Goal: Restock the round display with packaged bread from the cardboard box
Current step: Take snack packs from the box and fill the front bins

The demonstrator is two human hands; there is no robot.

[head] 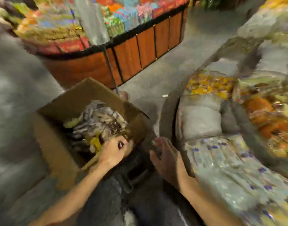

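Brown cardboard box [48,137] has my left hand [113,151] curled inside, grip too blurry to tell, right hand [167,158] with fingers spread apart.

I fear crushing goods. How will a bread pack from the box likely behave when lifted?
The packs lie heaped and crumpled in the box, so one is probably soft and floppy. The wrappers look glossy, perhaps slippery. The left hand reaches among them alone, which hints they are light. Blur makes this uncertain.
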